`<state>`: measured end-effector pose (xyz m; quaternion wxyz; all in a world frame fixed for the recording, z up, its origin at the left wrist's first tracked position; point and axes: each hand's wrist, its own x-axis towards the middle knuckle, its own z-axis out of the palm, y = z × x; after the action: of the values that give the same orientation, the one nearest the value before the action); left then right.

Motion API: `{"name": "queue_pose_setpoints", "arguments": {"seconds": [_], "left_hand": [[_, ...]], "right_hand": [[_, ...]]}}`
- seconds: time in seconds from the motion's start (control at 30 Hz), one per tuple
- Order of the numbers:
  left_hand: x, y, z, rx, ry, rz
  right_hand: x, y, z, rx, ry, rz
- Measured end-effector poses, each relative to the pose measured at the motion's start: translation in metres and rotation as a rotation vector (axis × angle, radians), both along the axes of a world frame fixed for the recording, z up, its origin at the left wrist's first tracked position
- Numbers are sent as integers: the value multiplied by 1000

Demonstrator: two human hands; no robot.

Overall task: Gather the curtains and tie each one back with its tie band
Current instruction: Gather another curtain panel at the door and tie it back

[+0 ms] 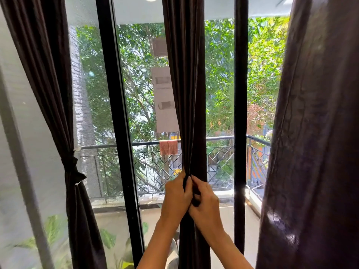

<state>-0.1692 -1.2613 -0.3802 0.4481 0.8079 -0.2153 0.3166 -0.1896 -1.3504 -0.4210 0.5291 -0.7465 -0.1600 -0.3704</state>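
Daylight floods through tall glass doors with glossy black frames (114,98), and beyond them we see leafy green trees, a dark metal balcony railing (219,138) with diamond lattice, and a rough orange cloth (168,147) draped over its top bar. Over on the left, the dark brown pleated curtain (48,84) is already cinched at the waist, with a matching dark fabric tie band (72,168) knotted round it, so it pinches in and flares again below. Beside it hangs a sheer white net panel (29,133), hazy and fine-meshed.

Now to the centre: the middle dark brown curtain (185,84) falls in a narrow, soft, faintly shiny column, and we have both hands on it. Our left hand (175,193) wraps the bunched folds from the left side. Our right hand (206,202) comes in from the right, its fingers (198,183) pinching a strip of dark cloth at the front. Whether that is a band or a fold, we cannot tell.

Close on the right, a third dark brown curtain (314,133) hangs loose and broad, its velvety nap catching patches of light.
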Motion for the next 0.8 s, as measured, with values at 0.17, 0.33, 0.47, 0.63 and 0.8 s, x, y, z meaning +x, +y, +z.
{"name": "queue_pose_setpoints", "arguments": {"seconds": [0.17,0.33,0.47,0.63,0.8], "left_hand": [[-4,8,3,-62,91,-180],[-3,15,0,-460,379,-417],[-2,18,-7,-484,384,-454],[-1,19,-12,-589,405,-463],[-1,19,-18,-589,409,-489]], "right_hand": [[1,0,-3,143,-2,-3],[0,2,-3,116,-14,-45],[-2,0,-4,82,-13,-83],[1,-3,-10,129,14,-77],[0,-2,-18,24,-38,-167]]}}
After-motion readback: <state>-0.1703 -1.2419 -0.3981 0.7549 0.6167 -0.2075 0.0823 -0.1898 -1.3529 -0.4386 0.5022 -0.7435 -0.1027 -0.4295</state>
